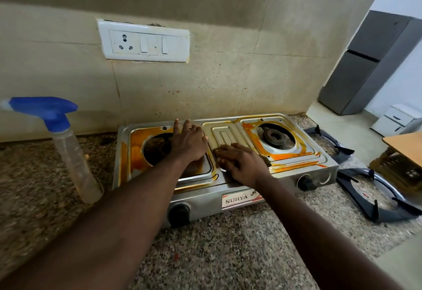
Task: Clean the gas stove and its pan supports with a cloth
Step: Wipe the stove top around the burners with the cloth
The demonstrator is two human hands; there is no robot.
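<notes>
Two pan supports [395, 215]: dark, they lie flat on the worktop [217, 255] just right of the gas stove [205, 195], one behind the other.
Gas stove: steel, two burners, it stands on the worktop against the wall; orange stains run around both burner wells.
Left hand [189, 143]: it rests on the stove top at the right edge of the left burner well, palm down.
Left fingers [177, 125]: straight and a little spread, they point to the back rim of the stove and hold nothing.
Right hand [242, 162]: it lies flat on the middle strip of the stove, between the two wells.
Right fingers [222, 152]: straight and pressed together, pointing left; I cannot tell if something is under the palm.
Right burner [275, 138]: uncovered, at the right of both hands.
Knobs [179, 214]: two black ones on the front panel of the stove.
Spray bottle [75, 162]: clear with a blue head, upright, just left of the stove.
Switch plate [145, 42]: white, on the wall above the stove.
</notes>
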